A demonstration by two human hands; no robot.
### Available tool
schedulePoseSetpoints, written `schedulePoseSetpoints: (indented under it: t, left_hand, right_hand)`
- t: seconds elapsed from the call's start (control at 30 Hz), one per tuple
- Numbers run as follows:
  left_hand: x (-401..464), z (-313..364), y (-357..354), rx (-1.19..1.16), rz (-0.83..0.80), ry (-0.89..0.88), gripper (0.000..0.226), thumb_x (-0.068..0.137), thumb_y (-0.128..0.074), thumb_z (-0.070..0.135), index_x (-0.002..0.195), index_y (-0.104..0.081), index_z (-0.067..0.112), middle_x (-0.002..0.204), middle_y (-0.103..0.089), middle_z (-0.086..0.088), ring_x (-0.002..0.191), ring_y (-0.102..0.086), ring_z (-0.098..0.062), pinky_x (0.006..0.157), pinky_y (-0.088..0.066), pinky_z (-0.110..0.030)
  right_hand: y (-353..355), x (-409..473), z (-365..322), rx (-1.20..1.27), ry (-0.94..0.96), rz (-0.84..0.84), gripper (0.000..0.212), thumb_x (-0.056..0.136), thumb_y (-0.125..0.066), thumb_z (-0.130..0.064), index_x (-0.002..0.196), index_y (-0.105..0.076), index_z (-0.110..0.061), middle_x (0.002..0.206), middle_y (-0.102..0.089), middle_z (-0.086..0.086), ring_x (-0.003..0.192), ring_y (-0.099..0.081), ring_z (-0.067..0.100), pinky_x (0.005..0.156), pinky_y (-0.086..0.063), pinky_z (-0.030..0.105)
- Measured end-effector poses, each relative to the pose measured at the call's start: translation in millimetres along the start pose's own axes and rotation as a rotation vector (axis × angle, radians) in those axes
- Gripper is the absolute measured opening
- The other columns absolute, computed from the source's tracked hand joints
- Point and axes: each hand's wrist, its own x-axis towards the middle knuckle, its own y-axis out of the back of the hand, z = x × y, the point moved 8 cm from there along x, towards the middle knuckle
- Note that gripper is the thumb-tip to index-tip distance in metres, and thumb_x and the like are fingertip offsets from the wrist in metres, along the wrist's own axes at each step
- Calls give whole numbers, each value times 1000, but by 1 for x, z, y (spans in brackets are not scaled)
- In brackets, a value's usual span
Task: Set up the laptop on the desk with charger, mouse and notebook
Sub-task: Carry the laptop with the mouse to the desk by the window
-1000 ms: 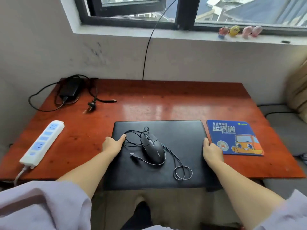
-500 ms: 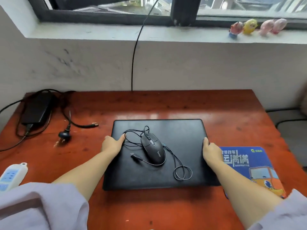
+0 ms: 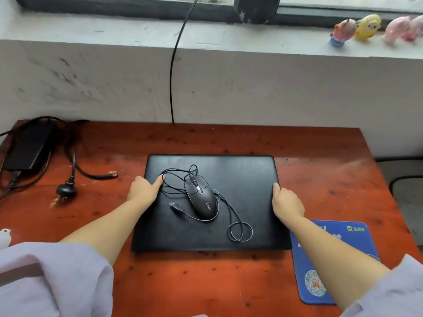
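Observation:
A closed black laptop (image 3: 240, 179) lies flat in the middle of the red-brown wooden desk (image 3: 206, 282). My left hand (image 3: 144, 189) grips its left edge and my right hand (image 3: 286, 202) grips its right edge. On the lid rests a black wired mouse (image 3: 201, 202) with its cable looped loosely and the USB plug beside it. The black charger brick (image 3: 27, 149) with its coiled cable and wall plug (image 3: 66, 189) lies at the desk's far left. A blue printed pad (image 3: 320, 271) lies at the right, partly under my right forearm.
A white power strip (image 3: 4, 236) shows only its tip at the left edge. A black cable (image 3: 171, 76) hangs down the wall from the window. Small toy figures (image 3: 366, 27) stand on the sill at the upper right.
The laptop, held by both hands, has moved forward from overhanging the front edge to lying fully on the desk. The view has shifted closer and to the right.

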Motion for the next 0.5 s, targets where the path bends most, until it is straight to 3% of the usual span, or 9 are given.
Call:
schedulePoseSetpoints:
  t: [0.1,0.23,0.37,0.5]
  left_hand:
    - [-1,-1,1,41,15,-12,82,80,-53,65,116,-45,-8,122,-55,-29,112,-53,-45,89,-45,-47]
    - [-6,3,5,124,21,-21,78,84,-51,60,124,-41,-6,130,-46,-28,120,-46,-44,97,-41,-48]
    - [-15,8,14,186,-26,-51,67,91,-46,51,130,-40,-4,136,-42,-26,126,-41,-41,102,-37,-46]
    - [-26,1,21,107,-81,-94,55,93,-46,41,131,-42,0,136,-45,-23,125,-43,-40,103,-39,-44]
  right_hand:
    - [1,0,-11,-260,157,-11,42,100,-22,-26,128,-46,-5,111,-60,19,99,-58,36,73,-45,38]
    - [4,1,-16,-424,220,-90,40,99,-27,-17,137,-37,-12,115,-58,14,101,-57,33,69,-42,36]
    - [11,-1,-21,-416,153,-149,37,98,-27,-16,128,-48,-10,119,-58,15,104,-57,32,77,-45,37]
    - [24,0,-27,-238,39,-51,40,100,-28,-29,126,-46,-4,130,-49,18,120,-48,35,93,-42,42]
